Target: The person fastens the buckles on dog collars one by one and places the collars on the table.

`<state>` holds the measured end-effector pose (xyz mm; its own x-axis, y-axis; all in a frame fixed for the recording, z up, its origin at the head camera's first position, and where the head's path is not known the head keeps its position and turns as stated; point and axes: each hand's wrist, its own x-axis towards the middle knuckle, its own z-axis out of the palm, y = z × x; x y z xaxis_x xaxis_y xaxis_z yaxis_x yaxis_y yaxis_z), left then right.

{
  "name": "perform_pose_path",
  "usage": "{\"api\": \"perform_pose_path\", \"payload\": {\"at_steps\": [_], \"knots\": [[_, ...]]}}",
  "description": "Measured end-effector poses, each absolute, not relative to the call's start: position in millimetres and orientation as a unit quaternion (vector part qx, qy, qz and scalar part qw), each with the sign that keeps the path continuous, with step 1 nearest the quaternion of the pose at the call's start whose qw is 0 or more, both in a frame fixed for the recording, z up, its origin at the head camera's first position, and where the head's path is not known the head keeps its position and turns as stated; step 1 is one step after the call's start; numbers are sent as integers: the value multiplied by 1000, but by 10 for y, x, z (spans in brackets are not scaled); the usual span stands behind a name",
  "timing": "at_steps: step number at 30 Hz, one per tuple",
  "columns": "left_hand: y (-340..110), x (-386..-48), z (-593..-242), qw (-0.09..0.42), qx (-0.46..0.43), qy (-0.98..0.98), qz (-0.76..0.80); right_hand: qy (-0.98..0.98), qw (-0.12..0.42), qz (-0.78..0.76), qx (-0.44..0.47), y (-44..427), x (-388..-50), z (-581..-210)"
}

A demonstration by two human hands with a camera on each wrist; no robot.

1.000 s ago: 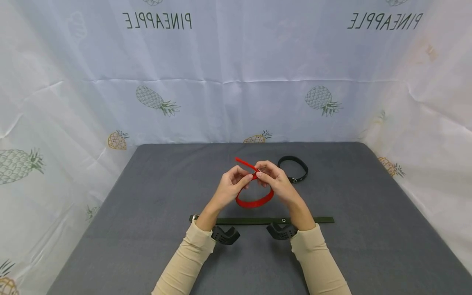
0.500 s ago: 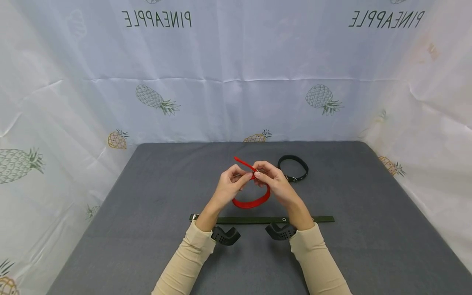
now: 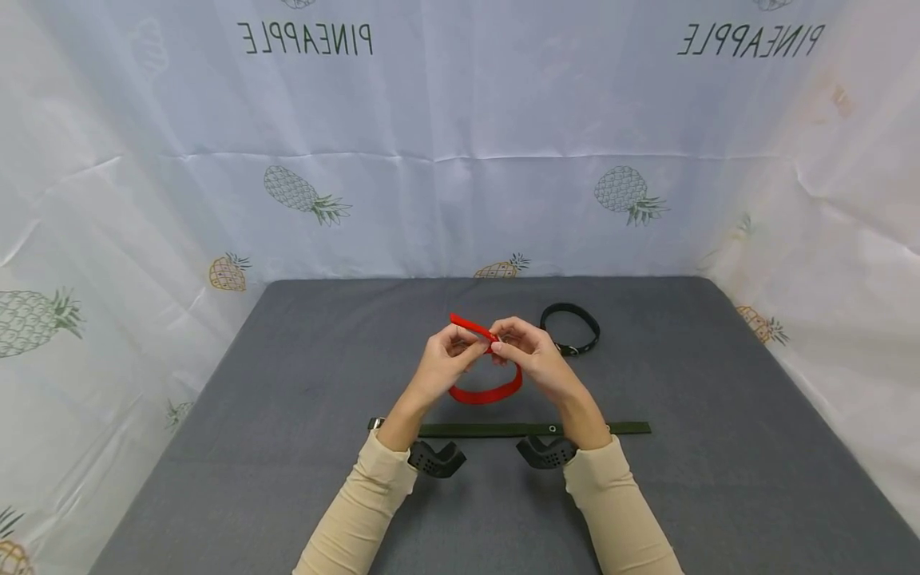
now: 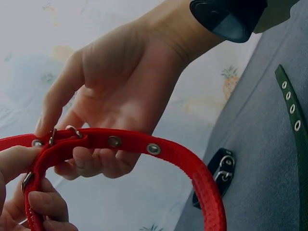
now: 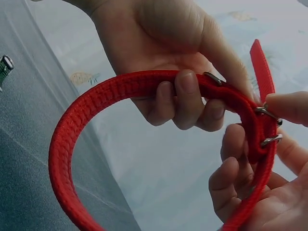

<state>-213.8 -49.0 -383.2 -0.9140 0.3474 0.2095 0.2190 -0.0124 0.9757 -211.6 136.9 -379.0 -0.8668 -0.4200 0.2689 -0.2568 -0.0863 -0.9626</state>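
A red dog collar [image 3: 487, 395] is held up in a loop above the table, its strap end [image 3: 469, 324] sticking out to the upper left. My left hand [image 3: 442, 363] pinches it at the buckle, between thumb and fingers. Right beside it, my right hand [image 3: 539, 357] grips the same part of the band. In the right wrist view, the strap runs through the metal buckle [image 5: 267, 113], with a metal ring just below. Metal-rimmed eyelets [image 4: 153, 148] show along the band in the left wrist view. Fingers partly hide the buckle area.
A black collar [image 3: 571, 307], looped, lies on the grey table [image 3: 309, 359] behind my right hand. Stretched flat beneath my forearms is a green collar [image 3: 467, 430] with eyelets. A pineapple-print curtain [image 3: 460, 216] surrounds the table's back and sides.
Both hands have shifted slightly left with the red collar. Its loop hangs a little further left, and the strap end has moved left and tilted lower.
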Motion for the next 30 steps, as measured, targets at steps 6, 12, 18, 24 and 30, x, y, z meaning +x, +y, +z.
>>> {"api": "perform_pose_path", "payload": {"at_steps": [6, 12, 18, 24, 30], "knots": [[-516, -2156, -3834, 35, 215, 713, 666, 690, 65, -682, -234, 1356, -2125, -3806], [-522, -2165, -3838, 35, 247, 715, 653, 691, 47, -688, -218, 1364, -2117, -3807], [-529, -2173, -3831, 37, 248, 722, 645, 654, 43, -718, -234, 1411, -2119, -3814], [-564, -2195, -3831, 53, 243, 720, 648, 626, 14, -740, -246, 1462, -2137, -3824], [-567, -2203, -3840, 65, 241, 717, 651, 624, 1, -748, -225, 1475, -2149, -3806]]}}
